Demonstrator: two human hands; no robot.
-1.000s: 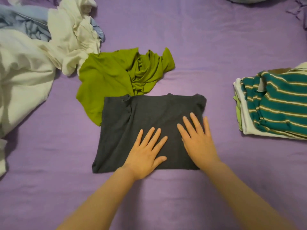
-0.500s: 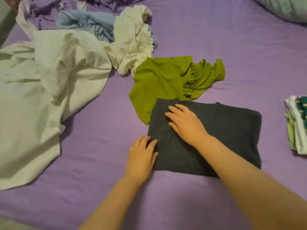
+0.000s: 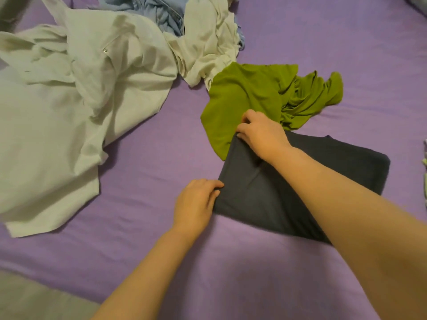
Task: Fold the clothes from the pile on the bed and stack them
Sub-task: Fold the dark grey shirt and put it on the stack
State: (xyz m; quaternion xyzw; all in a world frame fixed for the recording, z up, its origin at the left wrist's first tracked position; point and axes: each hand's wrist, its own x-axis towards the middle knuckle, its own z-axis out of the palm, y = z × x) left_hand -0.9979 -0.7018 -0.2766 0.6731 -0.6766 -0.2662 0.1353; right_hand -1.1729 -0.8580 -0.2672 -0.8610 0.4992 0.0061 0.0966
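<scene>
A dark grey shirt, partly folded, lies on the purple bed sheet right of centre. My right hand pinches its far left corner and lifts it a little. My left hand grips the near left edge of the same shirt. A crumpled green shirt lies just behind, its lower edge tucked under the grey one. The unfolded pile at the upper left holds a large pale garment, a cream piece and a blue one.
A sliver of the folded stack shows at the right edge. The bed's near edge and a grey floor strip sit at the bottom left. Bare purple sheet lies in front of me and at the far right.
My view swung left, so the stack slid almost out of frame. Both hands moved from the shirt's middle to its left edge and closed on it; the far corner is now raised.
</scene>
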